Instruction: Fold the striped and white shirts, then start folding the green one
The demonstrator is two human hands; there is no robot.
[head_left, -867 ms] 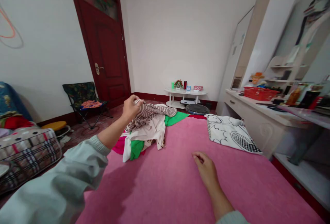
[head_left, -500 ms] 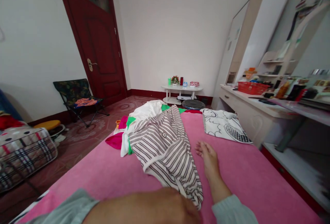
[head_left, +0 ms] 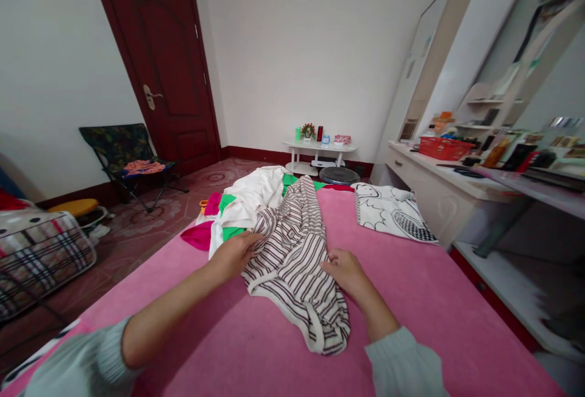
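A black-and-white striped garment [head_left: 297, 257] with pale trim lies creased on the pink bed cover [head_left: 219, 336]. At its left edge, my left hand [head_left: 237, 253] is closed on the cloth, fingers bent over the fabric. My right hand [head_left: 345, 270] pinches the opposite edge with thumb and fingers. Beyond the left hand is a heap of clothes: a white garment [head_left: 256, 193], green cloth [head_left: 233, 233] and a magenta piece [head_left: 197, 236]. The striped garment's far end overlaps this heap. A folded white cloth with black drawings [head_left: 393, 211] lies at the far right of the bed.
A dresser [head_left: 411, 168] with a red basket [head_left: 445, 148] and bottles stands along the right side. Past the bed are a low white table [head_left: 320, 146] and a round black object [head_left: 339, 175]. A camouflage folding chair [head_left: 121, 147] and a plaid bag [head_left: 46, 250] stand left.
My left hand has moved from the near end up to the garment's left edge and grips it. My right hand has come left onto its right edge. The near end now lies more spread.
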